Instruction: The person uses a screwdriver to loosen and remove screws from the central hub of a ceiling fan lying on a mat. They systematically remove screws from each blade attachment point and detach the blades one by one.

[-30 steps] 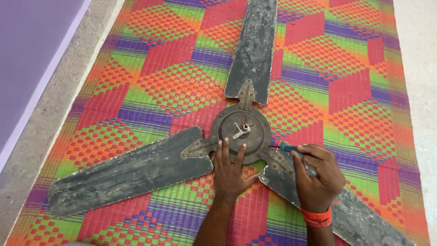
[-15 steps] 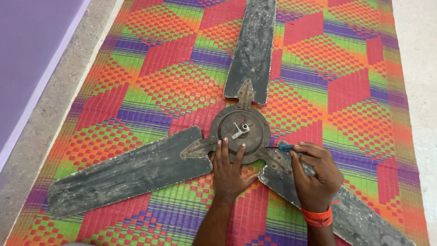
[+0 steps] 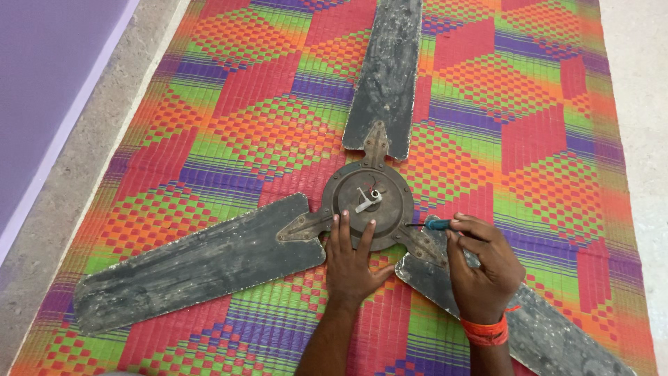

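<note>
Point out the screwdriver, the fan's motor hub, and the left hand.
screwdriver (image 3: pixel 437 224), head view, on its blue-green handle just ahead of the fingers.
motor hub (image 3: pixel 390 202), head view, on the round dark housing right of its centre shaft.
left hand (image 3: pixel 351 268), head view, on the back of the hand.

**Fan on a woven mat**

A grey speckled floor (image 3: pixel 90 160) carries a bright woven mat (image 3: pixel 264 125), checked in orange, red, green and purple. Directly on the mat lies a dusty ceiling fan (image 3: pixel 367 198), its round hub near the middle and three dark, grimy blades spreading outward, flat against the weave.
</note>
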